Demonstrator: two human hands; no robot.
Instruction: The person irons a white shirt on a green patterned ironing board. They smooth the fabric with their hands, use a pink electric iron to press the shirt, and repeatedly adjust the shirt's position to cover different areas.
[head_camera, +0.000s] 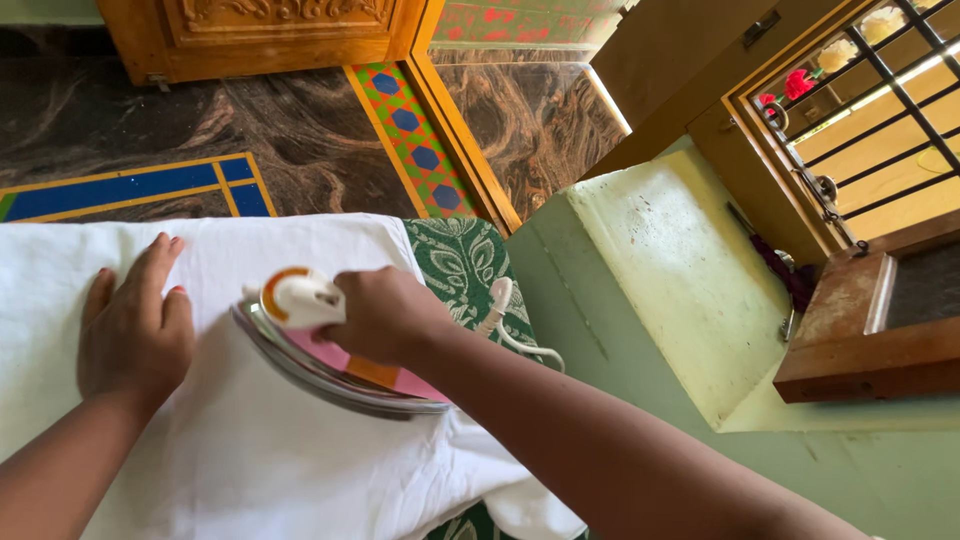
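A white cloth (250, 460) lies spread over a board with a green patterned cover (462, 262). My left hand (135, 325) rests flat on the cloth at the left, fingers together and pointing away from me. My right hand (385, 315) grips the handle of a pink and white electric iron (320, 355) with a metal soleplate, which sits on the cloth just right of my left hand. The iron's white cord (505, 325) trails off to the right over the green cover.
A pale green ledge (680, 280) runs along the right under a wooden window frame (790, 150) with dark bars. A wooden box-like piece (860, 340) rests on the ledge. Dark marble floor (300, 130) with coloured tile borders lies beyond, with a wooden door (270, 35) at the top.
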